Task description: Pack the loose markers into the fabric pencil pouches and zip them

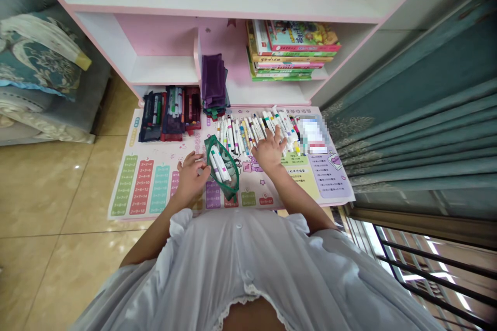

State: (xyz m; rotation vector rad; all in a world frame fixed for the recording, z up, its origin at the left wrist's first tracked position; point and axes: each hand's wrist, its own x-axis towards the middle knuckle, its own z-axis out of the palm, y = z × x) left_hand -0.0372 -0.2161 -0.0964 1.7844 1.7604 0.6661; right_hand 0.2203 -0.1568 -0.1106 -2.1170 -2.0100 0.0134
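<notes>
My left grip (pixel 192 175) was loosely spread at the edge of the green pouch (pixel 230 190), probably steadying its gaping mouth, where white markers (pixel 219 164) lay. My right grip (pixel 269 151) spread flat over the loose row of markers (pixel 245 137), likely keeping them together. Filled pouches (pixel 173 123) sat farther left on the table (pixel 322 194), seemingly kept apart.

A home interior, with a study corner: a pink-and-white shelf unit (pixel 225 0) holding stacked books (pixel 291 57) adjoins the far edge of a desktop (pixel 178 147) printed with multiplication tables. Domestic furnishing is evident in the grey upholstered seat (pixel 95 80) with its patterned cushion (pixel 42 57) at left, the glossy tiled floor (pixel 66 186), and the teal curtain (pixel 419 114) above dark metal bars (pixel 438 282) at right.
</notes>
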